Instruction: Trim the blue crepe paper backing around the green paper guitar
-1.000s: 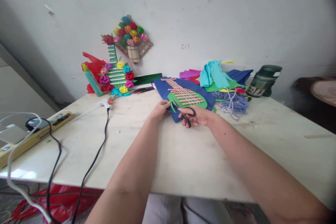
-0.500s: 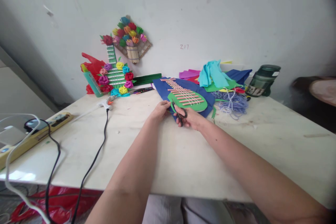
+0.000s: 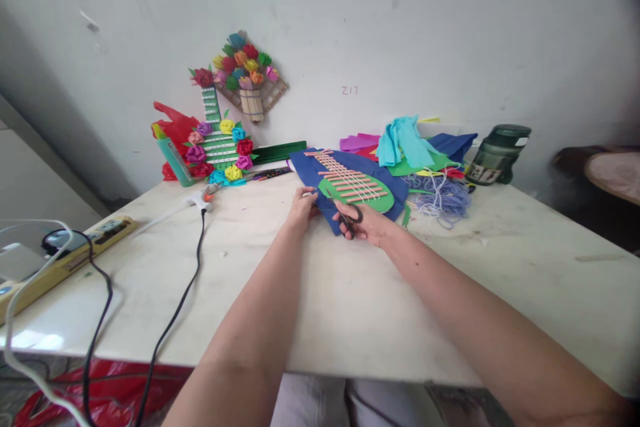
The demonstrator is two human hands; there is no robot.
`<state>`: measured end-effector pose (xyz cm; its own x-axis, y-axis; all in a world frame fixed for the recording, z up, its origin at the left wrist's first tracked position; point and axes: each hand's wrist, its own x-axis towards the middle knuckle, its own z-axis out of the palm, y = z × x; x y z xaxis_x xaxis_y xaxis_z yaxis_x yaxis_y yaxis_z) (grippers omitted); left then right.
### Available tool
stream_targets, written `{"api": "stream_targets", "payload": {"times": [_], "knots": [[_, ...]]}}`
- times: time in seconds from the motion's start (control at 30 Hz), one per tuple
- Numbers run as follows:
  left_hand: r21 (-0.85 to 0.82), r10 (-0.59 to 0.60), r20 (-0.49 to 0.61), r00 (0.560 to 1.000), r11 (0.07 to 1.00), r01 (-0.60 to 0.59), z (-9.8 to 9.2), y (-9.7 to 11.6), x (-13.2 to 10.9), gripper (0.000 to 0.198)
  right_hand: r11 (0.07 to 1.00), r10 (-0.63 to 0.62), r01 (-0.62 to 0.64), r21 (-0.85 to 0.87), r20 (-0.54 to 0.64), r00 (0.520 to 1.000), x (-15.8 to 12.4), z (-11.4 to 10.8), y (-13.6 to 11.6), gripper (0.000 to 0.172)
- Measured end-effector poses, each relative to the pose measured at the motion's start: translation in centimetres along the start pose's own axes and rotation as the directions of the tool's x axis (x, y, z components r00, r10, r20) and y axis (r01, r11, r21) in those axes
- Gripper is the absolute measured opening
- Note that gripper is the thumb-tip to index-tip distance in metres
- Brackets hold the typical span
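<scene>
My right hand (image 3: 367, 223) is wrapped round black-handled scissors (image 3: 349, 221), their blades pointing up and left across the lower left edge of a green guitar-shaped piece (image 3: 386, 203). Pink sticks (image 3: 350, 182) lie across that piece, with pale strings running along them. Blue paper (image 3: 306, 167) spreads underneath it. My left hand (image 3: 303, 207) is closed in a pinch at the blue paper's left edge, just left of the scissors. What its fingertips hold is too small to make out.
A flower-trimmed guitar craft (image 3: 220, 140) and a glue bottle (image 3: 175, 160) stand at the back left. Coloured crepe paper (image 3: 405, 140), purple yarn (image 3: 440, 199) and a dark green bottle (image 3: 500, 153) are at the back right. A power strip (image 3: 75, 257) and cables lie left.
My left hand has shifted slightly left, away from the scissors. The green strip seen between my hands earlier no longer shows there. The scissors have moved a little to the right.
</scene>
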<state>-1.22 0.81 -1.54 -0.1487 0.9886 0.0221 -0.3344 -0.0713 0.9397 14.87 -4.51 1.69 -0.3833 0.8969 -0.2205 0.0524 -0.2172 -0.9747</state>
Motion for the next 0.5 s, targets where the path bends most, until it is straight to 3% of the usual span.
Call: {"api": "stream_targets", "payload": {"times": [0.2,0.5], "knots": [[0.130,0.103,-0.001,0.995,0.986,-0.102,-0.3,-0.4,0.9,0.032,1.000,-0.001,0.001,0.019,-0.028,1.000,0.2,0.3,0.4,0.041],[0.288,-0.045,-0.118,0.992,0.954,0.078,0.2,-0.7,2.4,0.019,0.999,0.013,-0.002,0.054,-0.191,0.981,0.1,3.0,1.3,0.035]]}}
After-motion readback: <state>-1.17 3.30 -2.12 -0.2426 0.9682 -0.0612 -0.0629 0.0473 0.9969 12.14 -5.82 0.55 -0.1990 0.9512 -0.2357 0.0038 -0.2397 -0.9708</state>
